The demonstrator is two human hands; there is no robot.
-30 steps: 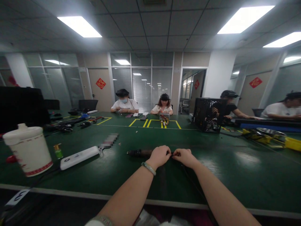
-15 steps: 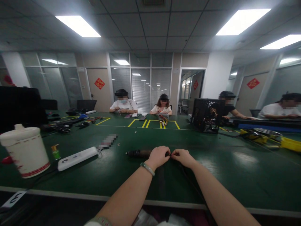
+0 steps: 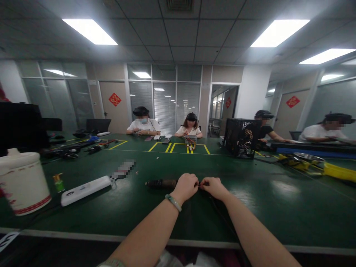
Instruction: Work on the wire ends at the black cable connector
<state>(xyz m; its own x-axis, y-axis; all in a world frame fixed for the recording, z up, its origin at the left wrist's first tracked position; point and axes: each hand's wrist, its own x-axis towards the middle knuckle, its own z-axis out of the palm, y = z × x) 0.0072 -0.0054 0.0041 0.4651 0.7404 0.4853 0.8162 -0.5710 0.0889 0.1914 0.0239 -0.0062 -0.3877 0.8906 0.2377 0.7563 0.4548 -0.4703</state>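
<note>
A dark, round-bodied electric screwdriver lies on the green table, its narrow tip facing left. My left hand is closed around its rear end and hides that part. Right beside it, my right hand pinches with thumb and fingertips at the end of a black cable, which trails down toward the table's front edge. The fingertips of both hands almost meet. Whether the cable end sits in the screwdriver cannot be made out.
On the left stand a white power strip, a small green bottle and a large lidded cup. A black computer case is at the right rear, with yellow items beyond it. Several people sit across the table.
The whole view has shifted a little. My hands stay together at the screwdriver's rear, the fingertips slightly closer.
</note>
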